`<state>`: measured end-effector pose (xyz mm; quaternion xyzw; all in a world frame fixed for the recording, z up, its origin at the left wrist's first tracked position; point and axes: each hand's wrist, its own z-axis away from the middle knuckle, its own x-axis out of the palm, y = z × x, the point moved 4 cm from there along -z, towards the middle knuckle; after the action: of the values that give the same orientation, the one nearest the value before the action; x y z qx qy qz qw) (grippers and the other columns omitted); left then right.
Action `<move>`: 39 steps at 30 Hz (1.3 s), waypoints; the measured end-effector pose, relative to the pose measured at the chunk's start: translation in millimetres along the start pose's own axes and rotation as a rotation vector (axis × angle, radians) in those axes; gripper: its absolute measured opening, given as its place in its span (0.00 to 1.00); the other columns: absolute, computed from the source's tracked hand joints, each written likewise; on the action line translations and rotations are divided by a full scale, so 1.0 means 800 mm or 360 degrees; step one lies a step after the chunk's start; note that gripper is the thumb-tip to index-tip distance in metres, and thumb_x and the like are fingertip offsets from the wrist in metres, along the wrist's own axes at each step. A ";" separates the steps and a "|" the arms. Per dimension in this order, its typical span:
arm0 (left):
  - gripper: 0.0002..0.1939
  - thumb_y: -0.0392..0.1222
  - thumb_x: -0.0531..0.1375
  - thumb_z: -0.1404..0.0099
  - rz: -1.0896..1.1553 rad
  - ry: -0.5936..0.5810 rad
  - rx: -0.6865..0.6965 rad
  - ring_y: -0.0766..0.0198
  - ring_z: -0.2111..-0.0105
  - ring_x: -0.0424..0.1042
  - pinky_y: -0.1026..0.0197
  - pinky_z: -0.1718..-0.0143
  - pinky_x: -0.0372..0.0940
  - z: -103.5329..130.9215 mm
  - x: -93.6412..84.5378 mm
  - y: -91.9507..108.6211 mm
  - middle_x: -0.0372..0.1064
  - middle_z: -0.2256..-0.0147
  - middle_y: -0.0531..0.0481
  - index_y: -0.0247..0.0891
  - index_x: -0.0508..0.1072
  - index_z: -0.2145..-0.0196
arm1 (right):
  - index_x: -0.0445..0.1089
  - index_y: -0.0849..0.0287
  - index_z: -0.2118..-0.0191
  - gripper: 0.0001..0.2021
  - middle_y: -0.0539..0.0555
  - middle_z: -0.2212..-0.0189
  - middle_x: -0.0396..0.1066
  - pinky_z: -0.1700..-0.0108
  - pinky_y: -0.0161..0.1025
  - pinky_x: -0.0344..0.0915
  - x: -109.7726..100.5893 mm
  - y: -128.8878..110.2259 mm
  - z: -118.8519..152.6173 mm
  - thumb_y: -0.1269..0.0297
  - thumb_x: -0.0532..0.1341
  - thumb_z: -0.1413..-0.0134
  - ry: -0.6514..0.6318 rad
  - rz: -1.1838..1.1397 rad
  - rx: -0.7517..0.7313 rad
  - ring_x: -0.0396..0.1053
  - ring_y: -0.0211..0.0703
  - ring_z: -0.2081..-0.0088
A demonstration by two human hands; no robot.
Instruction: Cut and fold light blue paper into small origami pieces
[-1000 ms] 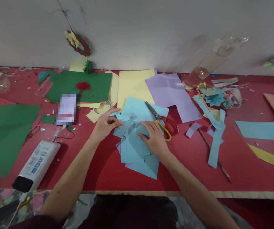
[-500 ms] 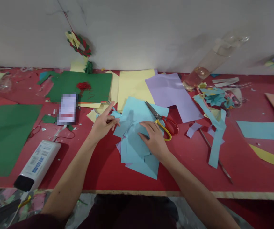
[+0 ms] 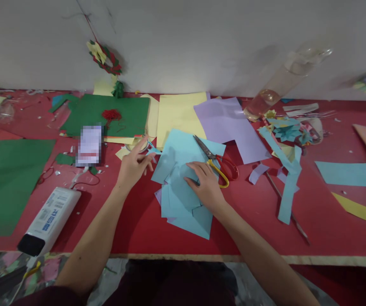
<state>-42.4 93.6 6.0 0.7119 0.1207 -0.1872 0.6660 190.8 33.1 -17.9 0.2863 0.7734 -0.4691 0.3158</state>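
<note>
My left hand (image 3: 135,165) hovers left of the paper pile, fingers apart, with the index finger stretched out and nothing visible in its grasp. Just past its fingertips are small folded blue paper pieces (image 3: 152,148) and a round ring-shaped item (image 3: 143,146), partly hidden by the fingers. Light blue paper sheets (image 3: 183,199) lie overlapping in front of me. My right hand (image 3: 204,182) rests on them, its fingers loosely bent and the thumb apart. Beside that hand, on the blue paper, lie scissors (image 3: 213,158) with one red and one yellow handle, blades pointing away and left.
Behind lie yellow paper (image 3: 179,114), purple paper (image 3: 234,127) and green paper (image 3: 128,110) with red thread. A phone (image 3: 90,144) is cabled to a white power bank (image 3: 52,221). A bottle (image 3: 272,91) leans on the wall; blue strips (image 3: 288,195) and a stick (image 3: 299,227) are right.
My left hand has drawn back slightly to the left, uncovering more of the ring-shaped item and the folded blue pieces. The right hand stays on the blue sheets.
</note>
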 end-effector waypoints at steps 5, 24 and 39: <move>0.24 0.47 0.57 0.29 -0.0240 -0.0073 0.0358 0.67 0.77 0.71 0.64 0.70 0.69 0.009 0.017 0.010 0.75 0.73 0.53 0.43 0.64 0.38 | 0.64 0.54 0.44 0.18 0.60 0.51 0.70 0.46 0.58 0.66 0.001 0.001 0.001 0.67 0.60 0.39 -0.0007 -0.0022 0.0003 0.67 0.57 0.48; 0.11 0.40 0.56 0.28 -0.0945 -0.0596 0.1406 0.55 0.43 0.69 0.51 0.45 0.67 0.032 0.091 0.017 0.74 0.48 0.47 0.38 0.73 0.51 | 0.68 0.53 0.50 0.12 0.57 0.54 0.73 0.51 0.49 0.71 -0.019 0.006 -0.005 0.64 0.51 0.32 0.0123 -0.0428 0.0280 0.72 0.48 0.52; 0.09 0.42 0.57 0.29 -0.0298 -0.0375 0.0962 0.58 0.56 0.74 0.54 0.53 0.69 0.019 0.081 0.019 0.78 0.62 0.44 0.39 0.77 0.60 | 0.70 0.53 0.52 0.24 0.55 0.55 0.71 0.52 0.49 0.71 -0.034 0.006 -0.004 0.80 0.50 0.49 0.0298 -0.0592 0.0182 0.71 0.47 0.53</move>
<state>21.1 72.4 -8.8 0.8365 0.0469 -0.3558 0.4140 211.3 33.8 0.8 0.1985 0.8110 -0.5339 0.1338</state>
